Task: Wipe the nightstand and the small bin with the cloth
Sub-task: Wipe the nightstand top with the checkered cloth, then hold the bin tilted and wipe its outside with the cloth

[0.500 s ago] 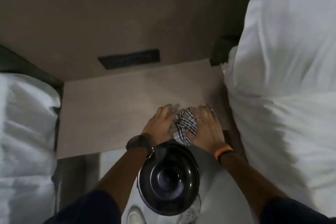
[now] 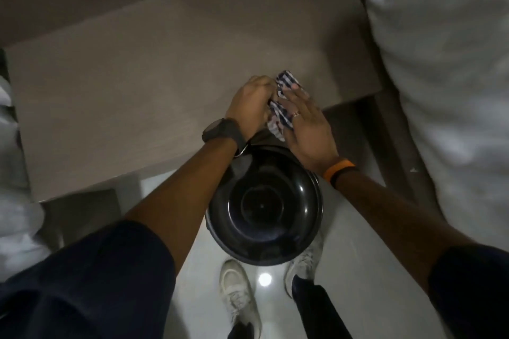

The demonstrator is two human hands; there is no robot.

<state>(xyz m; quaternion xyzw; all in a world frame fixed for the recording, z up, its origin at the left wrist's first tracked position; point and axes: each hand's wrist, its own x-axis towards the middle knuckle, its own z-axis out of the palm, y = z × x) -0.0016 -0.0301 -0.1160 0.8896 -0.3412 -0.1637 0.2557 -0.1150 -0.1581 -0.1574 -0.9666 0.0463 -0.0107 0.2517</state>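
The left hand (image 2: 249,107) is curling its fingers round the cloth (image 2: 287,81) while the right hand (image 2: 305,124) is pressing straight fingers on it near the tabletop's (image 2: 137,91) 5 o'clock edge, likely risking it sliding into the small bin (image 2: 264,209) at 6 o'clock.

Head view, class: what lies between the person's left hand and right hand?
The cloth, bunched: the left hand grips it, the right hand lies flat on it, over the nightstand. The head view shows this.
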